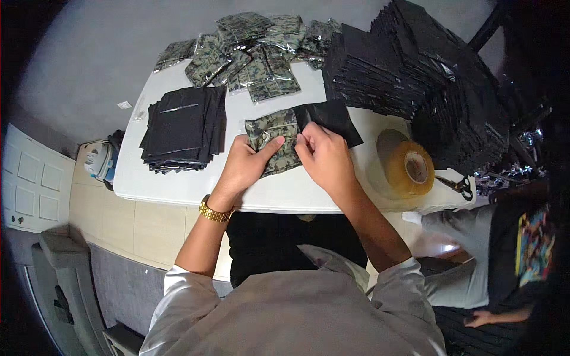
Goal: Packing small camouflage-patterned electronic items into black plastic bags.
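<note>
My left hand (249,162) grips a folded camouflage fabric packet (278,125) in clear plastic, its thumb lying across the front. My right hand (325,153) pinches at the packet's right edge with thumb and curled fingers. Right there a flat black plastic bag (336,118) meets the packet and extends to the right, partly covered by my right hand. Whether the fingertips also catch the bag's edge is hidden. A loose stack of flat black plastic bags (176,122) lies left of my hands on the white table (173,189).
Several wrapped camouflage packets (271,73) are heaped at the far edge. Tall piles of black bags (383,75) fill the right. Nearer stand a large tape roll (416,169) and scissors (458,186). Another person (467,267) is at the lower right, a sofa (71,276) lower left.
</note>
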Tool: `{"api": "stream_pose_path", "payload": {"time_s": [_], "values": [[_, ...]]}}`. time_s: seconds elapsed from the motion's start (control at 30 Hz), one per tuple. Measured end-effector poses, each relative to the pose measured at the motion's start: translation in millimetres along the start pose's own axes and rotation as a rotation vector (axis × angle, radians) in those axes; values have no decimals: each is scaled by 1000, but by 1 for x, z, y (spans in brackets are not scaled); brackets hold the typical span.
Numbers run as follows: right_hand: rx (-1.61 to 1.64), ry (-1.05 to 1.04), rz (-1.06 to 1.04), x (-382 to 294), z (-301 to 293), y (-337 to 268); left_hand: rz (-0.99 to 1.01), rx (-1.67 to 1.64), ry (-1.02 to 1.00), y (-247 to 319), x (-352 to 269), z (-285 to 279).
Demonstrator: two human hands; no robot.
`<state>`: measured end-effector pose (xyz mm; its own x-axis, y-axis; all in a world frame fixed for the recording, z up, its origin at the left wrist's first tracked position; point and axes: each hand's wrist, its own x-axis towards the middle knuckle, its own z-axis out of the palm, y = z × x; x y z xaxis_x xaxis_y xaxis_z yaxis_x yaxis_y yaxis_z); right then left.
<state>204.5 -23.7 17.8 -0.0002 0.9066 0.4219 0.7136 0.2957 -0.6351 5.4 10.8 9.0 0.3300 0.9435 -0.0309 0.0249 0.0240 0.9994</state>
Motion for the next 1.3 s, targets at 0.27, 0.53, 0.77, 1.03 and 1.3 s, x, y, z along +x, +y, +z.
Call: {"api": "stream_pose_path", "payload": {"time_s": [0.27, 0.53, 0.77, 1.03, 1.3], "values": [[67, -82, -14, -1, 9, -3, 78, 24, 169, -4, 0, 14], [148, 20, -18, 3, 11, -9, 91, 184, 45, -19, 5, 4], [129, 12, -91, -4, 12, -14, -83, -429, 190, 4, 8, 16], [117, 33, -62, 3, 9, -17, -127, -243, -52, 1, 12, 9], [67, -28, -47, -4, 7, -13, -62, -512, 136, 1, 12, 17]]}}
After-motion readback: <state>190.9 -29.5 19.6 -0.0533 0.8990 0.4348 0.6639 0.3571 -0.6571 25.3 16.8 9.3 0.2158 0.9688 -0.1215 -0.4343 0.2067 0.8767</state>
